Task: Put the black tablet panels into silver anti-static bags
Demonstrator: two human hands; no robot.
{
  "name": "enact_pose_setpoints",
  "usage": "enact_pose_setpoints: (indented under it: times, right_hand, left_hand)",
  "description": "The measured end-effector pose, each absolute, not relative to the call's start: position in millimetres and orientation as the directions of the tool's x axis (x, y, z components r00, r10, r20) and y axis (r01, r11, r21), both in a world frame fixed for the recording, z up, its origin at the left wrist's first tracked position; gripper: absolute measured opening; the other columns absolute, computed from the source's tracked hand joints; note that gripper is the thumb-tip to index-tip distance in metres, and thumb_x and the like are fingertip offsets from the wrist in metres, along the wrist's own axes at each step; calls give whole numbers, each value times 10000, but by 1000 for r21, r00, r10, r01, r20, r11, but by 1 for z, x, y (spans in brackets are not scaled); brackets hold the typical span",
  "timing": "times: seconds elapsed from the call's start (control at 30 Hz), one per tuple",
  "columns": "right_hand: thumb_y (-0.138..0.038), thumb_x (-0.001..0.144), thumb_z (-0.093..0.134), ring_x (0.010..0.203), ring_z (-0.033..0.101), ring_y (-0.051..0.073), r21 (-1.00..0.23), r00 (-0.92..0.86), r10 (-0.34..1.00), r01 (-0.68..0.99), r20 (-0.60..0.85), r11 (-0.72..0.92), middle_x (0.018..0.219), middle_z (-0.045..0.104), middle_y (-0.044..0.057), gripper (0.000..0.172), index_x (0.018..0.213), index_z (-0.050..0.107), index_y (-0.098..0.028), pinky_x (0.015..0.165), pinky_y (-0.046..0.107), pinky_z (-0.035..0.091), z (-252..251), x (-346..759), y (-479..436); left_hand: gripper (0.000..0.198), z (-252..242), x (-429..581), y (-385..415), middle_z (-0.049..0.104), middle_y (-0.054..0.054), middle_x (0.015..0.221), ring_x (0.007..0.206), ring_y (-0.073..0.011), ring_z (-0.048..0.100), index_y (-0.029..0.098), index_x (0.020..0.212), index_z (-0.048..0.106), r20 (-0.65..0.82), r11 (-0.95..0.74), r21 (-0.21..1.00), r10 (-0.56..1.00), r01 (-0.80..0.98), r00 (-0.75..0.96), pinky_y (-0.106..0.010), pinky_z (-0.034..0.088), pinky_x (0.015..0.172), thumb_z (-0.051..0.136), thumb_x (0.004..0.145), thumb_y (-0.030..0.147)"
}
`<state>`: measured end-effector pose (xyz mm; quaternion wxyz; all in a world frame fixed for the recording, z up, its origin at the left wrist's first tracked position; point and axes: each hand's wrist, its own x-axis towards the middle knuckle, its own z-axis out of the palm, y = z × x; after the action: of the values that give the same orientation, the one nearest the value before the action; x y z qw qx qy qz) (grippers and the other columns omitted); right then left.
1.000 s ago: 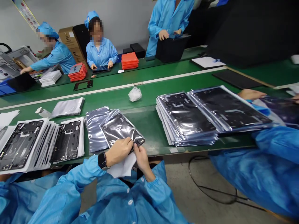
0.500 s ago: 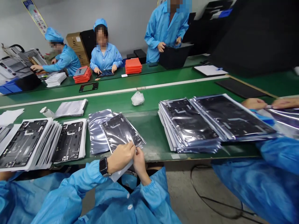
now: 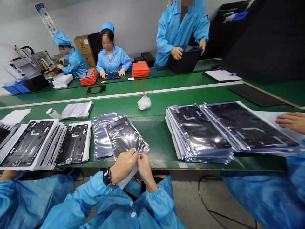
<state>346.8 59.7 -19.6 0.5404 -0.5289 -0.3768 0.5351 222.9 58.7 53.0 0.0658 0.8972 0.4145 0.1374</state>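
Observation:
My left hand (image 3: 125, 165), with a black watch at the wrist, pinches the near edge of a clear plastic sleeve (image 3: 127, 136). Inside the sleeve lies a dark tablet-sized panel. My right hand (image 3: 144, 167) is closed on the same edge, its fingertips close to the left ones. A whitish sheet or flap (image 3: 128, 178) hangs below my hands; whether it belongs to the sleeve I cannot tell. Beneath and left of the held sleeve are other shiny plastic sleeves (image 3: 101, 136). Further left stand paper-interleaved black panels (image 3: 73, 140).
Stacks of sleeved panels (image 3: 200, 127) lie to the right, where a co-worker's hand (image 3: 292, 122) rests on white paper. A crumpled plastic ball (image 3: 144, 103) sits on the green bench (image 3: 114, 103). Co-workers occupy the far side, near red stacks (image 3: 140, 69) and a black bin (image 3: 184, 60).
My hands keep pinching the sleeve's edge, with little movement. The view has shifted slightly. The right-hand co-worker's shiny sleeve has left view, and a hand now lies on white paper.

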Motion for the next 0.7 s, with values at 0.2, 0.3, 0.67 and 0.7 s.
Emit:
enact_pose_setpoints:
  times: [0.2, 0.3, 0.67, 0.7]
  right_hand:
    - [-607, 801, 735, 599, 532, 185, -960, 58, 982, -226, -182, -165, 653, 632, 21, 426, 761, 619, -199, 558, 295, 421, -14, 351, 62]
    - [-595, 814, 729, 590, 553, 189, -954, -15, 983, -241, -183, -181, 631, 628, 13, 409, 773, 620, -203, 567, 297, 434, -8, 356, 61]
    - [-582, 833, 669, 544, 576, 183, -989, -95, 989, -83, -112, -120, 559, 628, 17, 434, 622, 635, -204, 533, 286, 448, 19, 368, 66]
    - [-581, 829, 672, 555, 586, 185, -993, -117, 988, -54, -99, -106, 571, 646, 23, 439, 613, 658, -198, 544, 287, 454, 26, 378, 69]
  left_hand:
    - [144, 42, 178, 44, 635, -34, 875, 806, -168, 634, 205, 955, 623, 449, -235, 790, 850, 566, -275, -293, 533, 735, 560, 1000, 326]
    - [379, 25, 147, 46, 658, -38, 871, 705, -163, 649, 179, 1000, 598, 29, 28, 996, 811, 88, -584, -252, 496, 553, 676, 886, 531]
    - [227, -5, 148, 89, 744, -21, 855, 821, -183, 702, 207, 758, 718, -286, 180, 886, 937, -428, -199, -279, 588, 751, 873, 648, 331]
    - [223, -6, 148, 94, 750, -22, 865, 828, -187, 705, 209, 761, 729, -280, 168, 887, 936, -431, -212, -285, 590, 760, 878, 637, 320]
